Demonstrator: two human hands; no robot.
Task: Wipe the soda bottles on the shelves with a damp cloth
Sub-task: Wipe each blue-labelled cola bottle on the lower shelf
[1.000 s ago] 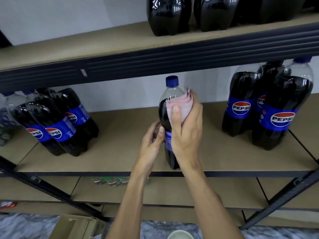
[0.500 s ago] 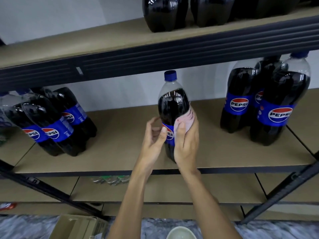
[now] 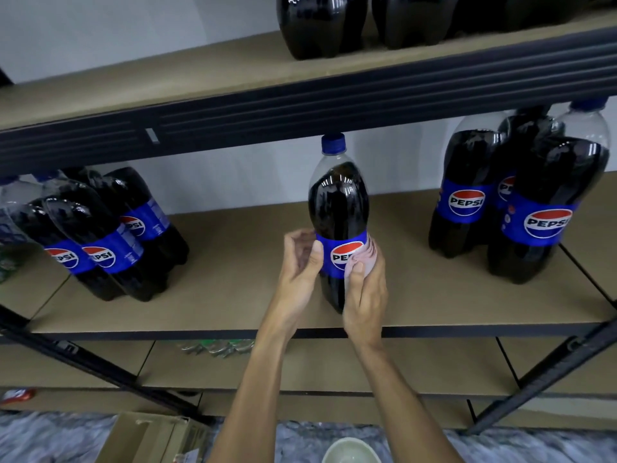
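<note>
A Pepsi soda bottle [image 3: 337,202] with a blue cap stands upright near the front edge of the middle shelf [image 3: 233,262], its logo facing me. My right hand [image 3: 365,295] wraps the bottle's right side and holds a pink cloth [image 3: 365,253] against the blue label, thumb over the cloth. My left hand [image 3: 298,265] is at the bottle's left side, thumb on the label and fingers curled beside it. The bottle's lower part is hidden behind my right hand.
Several Pepsi bottles [image 3: 100,228] stand at the shelf's left end and more Pepsi bottles [image 3: 541,208] at its right. Dark bottles [image 3: 320,25] stand on the upper shelf. Black diagonal braces [image 3: 100,369] cross the lower shelves. A cardboard box [image 3: 150,439] and a pale bowl [image 3: 350,451] sit on the floor.
My right hand slid the pink cloth down from the bottle's shoulder to its label. The bottle turned, so the logo now faces me. My left hand stayed beside it.
</note>
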